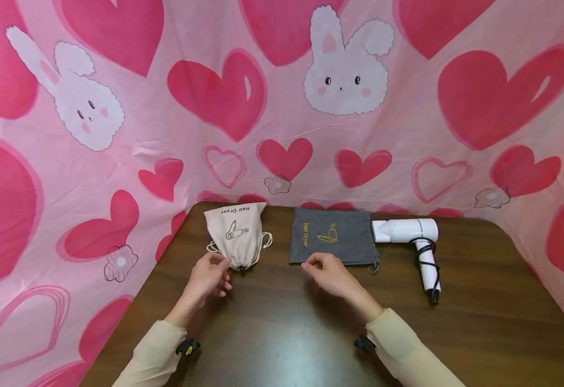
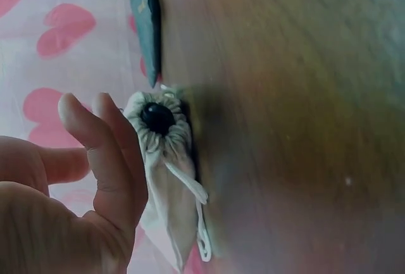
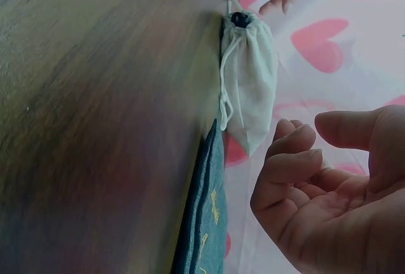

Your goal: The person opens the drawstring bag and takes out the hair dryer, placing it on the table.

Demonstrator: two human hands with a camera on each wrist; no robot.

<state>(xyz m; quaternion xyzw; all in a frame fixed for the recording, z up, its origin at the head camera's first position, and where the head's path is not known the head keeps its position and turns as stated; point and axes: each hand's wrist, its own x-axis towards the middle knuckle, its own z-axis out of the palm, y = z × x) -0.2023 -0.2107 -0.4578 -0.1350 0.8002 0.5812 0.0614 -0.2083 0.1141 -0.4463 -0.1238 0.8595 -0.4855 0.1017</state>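
Note:
A cream drawstring bag (image 1: 236, 244) printed "Hair Dryer" lies at the back left of the table, its gathered mouth towards me. Something black and rounded (image 2: 157, 118) shows in that mouth; what it belongs to is hidden. My left hand (image 1: 207, 278) hovers beside the mouth, fingers loosely bent, holding nothing. A flat grey drawstring bag (image 1: 352, 242), also printed "Hair Dryer", lies right of the cream one. Just in front of it hangs my right hand (image 1: 331, 275), fingers loosely curled around nothing. Right of the grey bag rests a white hair dryer (image 1: 403, 231), its black cord wound round the handle.
Everything lies on a dark brown wooden table (image 1: 272, 328). A pink cloth (image 1: 282, 123) with hearts and rabbits hangs behind the table and along both sides. White drawstring loops (image 1: 266, 240) stick out from the cream bag.

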